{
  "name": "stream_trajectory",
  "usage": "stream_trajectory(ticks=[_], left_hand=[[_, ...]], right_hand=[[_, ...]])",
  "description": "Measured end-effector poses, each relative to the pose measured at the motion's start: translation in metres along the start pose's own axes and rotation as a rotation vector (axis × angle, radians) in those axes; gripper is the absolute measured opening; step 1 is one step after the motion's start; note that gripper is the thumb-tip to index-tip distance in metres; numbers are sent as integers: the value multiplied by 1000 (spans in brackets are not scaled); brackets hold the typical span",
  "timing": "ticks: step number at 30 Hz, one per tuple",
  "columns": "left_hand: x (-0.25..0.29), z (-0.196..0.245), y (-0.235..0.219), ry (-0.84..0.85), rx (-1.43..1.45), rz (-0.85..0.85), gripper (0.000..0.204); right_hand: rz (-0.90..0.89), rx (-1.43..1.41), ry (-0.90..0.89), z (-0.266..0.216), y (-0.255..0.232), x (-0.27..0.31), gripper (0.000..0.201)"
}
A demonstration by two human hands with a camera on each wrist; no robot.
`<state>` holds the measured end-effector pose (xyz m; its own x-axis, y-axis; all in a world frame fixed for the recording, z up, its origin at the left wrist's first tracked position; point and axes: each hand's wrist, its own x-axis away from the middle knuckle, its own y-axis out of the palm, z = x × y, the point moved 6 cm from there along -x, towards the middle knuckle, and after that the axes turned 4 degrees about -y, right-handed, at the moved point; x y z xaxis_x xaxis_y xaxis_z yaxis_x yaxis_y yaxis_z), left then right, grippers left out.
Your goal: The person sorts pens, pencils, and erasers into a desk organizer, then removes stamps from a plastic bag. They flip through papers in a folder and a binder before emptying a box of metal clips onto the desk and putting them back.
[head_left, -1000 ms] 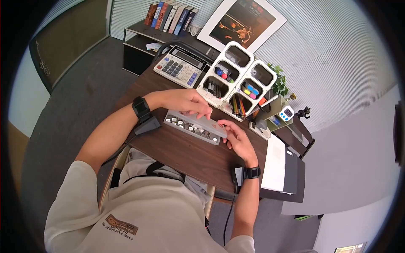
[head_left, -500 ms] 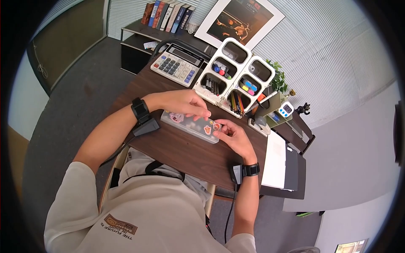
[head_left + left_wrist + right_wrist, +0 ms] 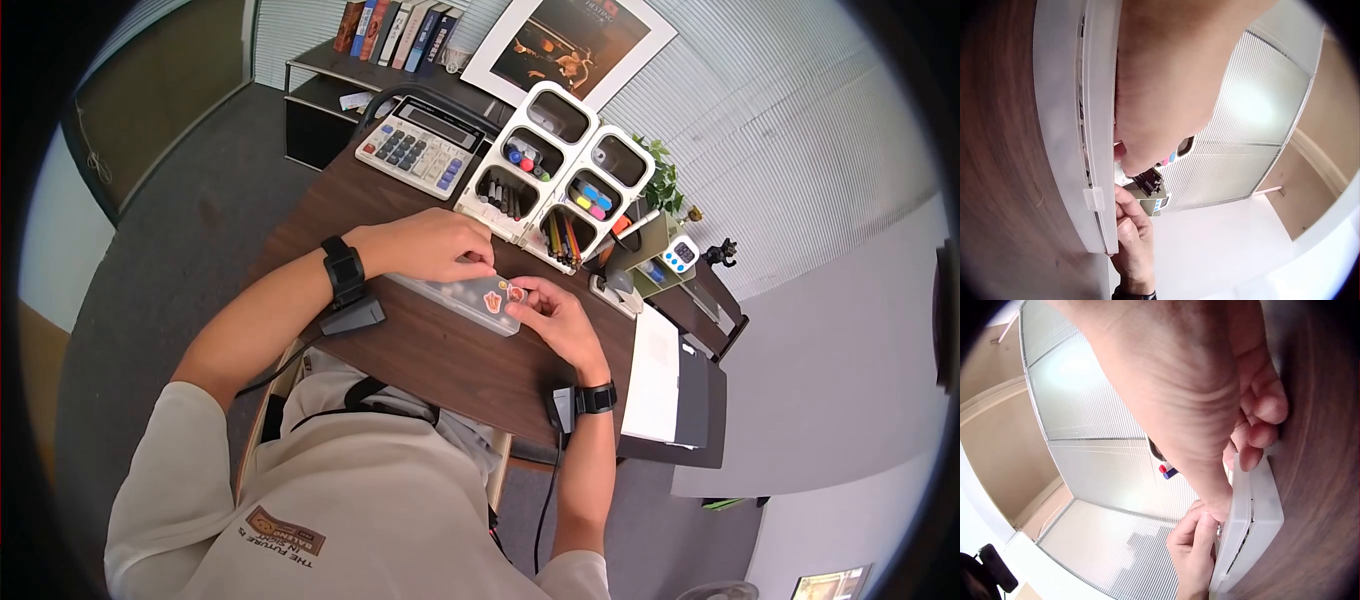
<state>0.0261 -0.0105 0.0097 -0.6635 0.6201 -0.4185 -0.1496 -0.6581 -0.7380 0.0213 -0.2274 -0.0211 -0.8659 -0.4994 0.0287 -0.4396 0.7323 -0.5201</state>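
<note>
A translucent case [image 3: 465, 303] with stickers lies on the desk, its lid down. Between lid and base a thin gap runs along the side in the left wrist view, near a small clear latch [image 3: 1094, 199]. My right hand [image 3: 562, 328] grips the case's right end, thumb on the lid and fingers round the far side. Over the far part of the lid is my left hand [image 3: 428, 245], fingers bent and thumb close to them at the edge. In the right wrist view my left hand [image 3: 1192, 553] touches the case's side; whether its fingertips pinch anything is hidden.
Behind the case stand a white organizer [image 3: 524, 238] with pens and a large calculator [image 3: 418, 150]. A stapler-like object [image 3: 616, 296] and a green holder with a small timer [image 3: 681, 254] are at the right, beside white paper [image 3: 652, 385].
The lid, raised a second ago over several small pieces, has come down and covers them. My left hand has shifted slightly over the lid; my right thumb has moved onto its top.
</note>
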Motion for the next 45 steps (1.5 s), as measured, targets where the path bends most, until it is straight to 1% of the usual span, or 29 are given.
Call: stream_trajectory(ticks=[4,6,8,10,12,14,20,23,30,35,45], left_hand=[[1,-1,0,27,-20,13,21],[0,1,0,33,-17,12,21],[0,0,0,3,-11,-6,21],[0,0,0,6,-13,-8,21],[0,0,0,5,-14,-7,21],[0,1,0,7,-24,-7,26],[0,0,1,-10,-13,-8,27],[0,2,0,-4,-14,1,20],[0,1,1,28,-27,10,21],[-1,0,1,-21,-34,-19,21],[-2,1,2,-44,-51,-43,23]], right_hand=[[14,-68,-23,1,1,-1,38],[16,-54,-16,-1,0,0,38],[19,-40,-8,-2,0,0,37],[15,-79,-19,1,1,-1,37],[10,-81,-25,4,1,-2,37],[3,-83,-34,5,1,-2,37],[17,-74,-27,5,0,-1,38],[5,-85,-4,2,1,0,38],[5,-68,-12,-1,1,0,38],[-15,-58,26,-3,1,1,40],[10,-46,-2,2,0,0,40]])
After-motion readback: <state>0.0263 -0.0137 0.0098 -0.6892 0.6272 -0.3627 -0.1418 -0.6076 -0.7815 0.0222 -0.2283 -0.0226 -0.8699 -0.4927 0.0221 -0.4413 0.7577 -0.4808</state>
